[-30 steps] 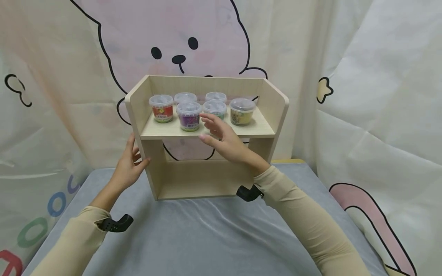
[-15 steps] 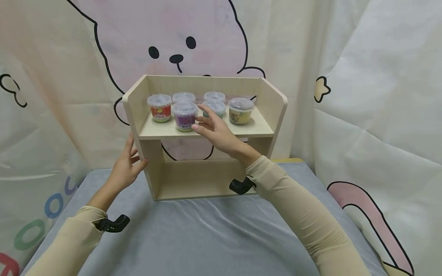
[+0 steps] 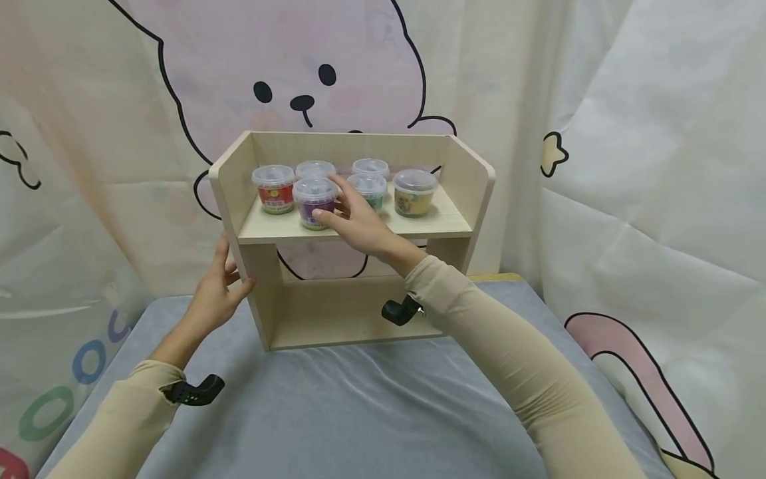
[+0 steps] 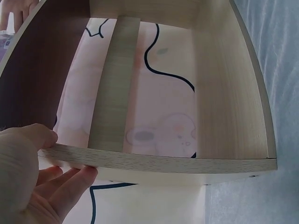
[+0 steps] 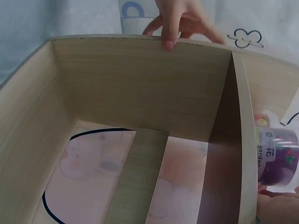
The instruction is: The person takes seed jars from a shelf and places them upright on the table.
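Note:
A small wooden shelf unit (image 3: pixel 341 313) stands on the table. My left hand (image 3: pixel 215 293) holds its left side panel, thumb on the inner side and fingers on the outer side, as the left wrist view confirms. On the upper board, my right hand (image 3: pixel 359 223) grips a purple-labelled plastic tub (image 3: pixel 312 207) with a clear lid, thumb at its front and fingers at its right side. The right wrist view shows this purple tub at the right edge, with only part of the right hand (image 5: pixel 280 207) beside it.
Around it on the upper board stand a red-labelled tub (image 3: pixel 276 194), a yellow-labelled tub (image 3: pixel 413 199), a green-labelled tub (image 3: pixel 372 193) and two more tubs behind. A grey-blue cloth (image 3: pixel 335 412) covers the table. Printed curtains hang around.
My right hand has moved left from beside the green-labelled tub to the purple one and now holds it. The left hand stays on the shelf's side panel.

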`<state>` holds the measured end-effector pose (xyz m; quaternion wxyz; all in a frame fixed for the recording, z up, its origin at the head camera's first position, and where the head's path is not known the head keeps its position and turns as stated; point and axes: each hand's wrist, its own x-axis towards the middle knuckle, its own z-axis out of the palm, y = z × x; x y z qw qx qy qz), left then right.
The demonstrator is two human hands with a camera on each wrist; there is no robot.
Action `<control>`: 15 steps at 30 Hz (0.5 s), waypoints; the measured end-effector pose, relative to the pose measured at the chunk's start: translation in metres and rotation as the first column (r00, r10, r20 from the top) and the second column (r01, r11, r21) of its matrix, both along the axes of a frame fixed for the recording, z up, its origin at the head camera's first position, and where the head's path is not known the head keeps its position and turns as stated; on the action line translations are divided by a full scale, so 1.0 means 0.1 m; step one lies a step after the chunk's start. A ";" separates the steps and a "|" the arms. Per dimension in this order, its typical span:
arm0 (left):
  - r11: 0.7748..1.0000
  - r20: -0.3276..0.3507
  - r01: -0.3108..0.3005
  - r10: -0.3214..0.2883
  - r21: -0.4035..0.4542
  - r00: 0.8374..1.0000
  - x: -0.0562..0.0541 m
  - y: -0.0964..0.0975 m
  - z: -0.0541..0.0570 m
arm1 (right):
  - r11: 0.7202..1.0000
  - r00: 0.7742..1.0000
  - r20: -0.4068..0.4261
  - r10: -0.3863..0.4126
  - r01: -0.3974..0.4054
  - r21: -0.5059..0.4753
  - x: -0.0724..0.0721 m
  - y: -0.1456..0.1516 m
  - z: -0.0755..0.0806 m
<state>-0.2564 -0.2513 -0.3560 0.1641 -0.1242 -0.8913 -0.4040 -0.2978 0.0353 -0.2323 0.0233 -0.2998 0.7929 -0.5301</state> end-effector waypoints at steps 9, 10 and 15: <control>1.000 0.016 -0.007 0.007 -0.018 1.000 -0.02 0.03 -0.04 | 0.998 0.999 0.010 -0.053 0.052 0.024 -0.11 -0.04 -0.02; 1.000 0.017 0.000 0.001 -0.017 1.000 -0.03 0.02 -0.04 | 0.999 0.999 0.007 -0.048 0.047 0.026 -0.11 -0.04 -0.02; 0.998 0.004 0.033 -0.033 -0.055 0.999 -0.04 -0.05 -0.02 | 1.000 1.000 -0.003 -0.024 0.024 0.000 -0.13 -0.08 -0.01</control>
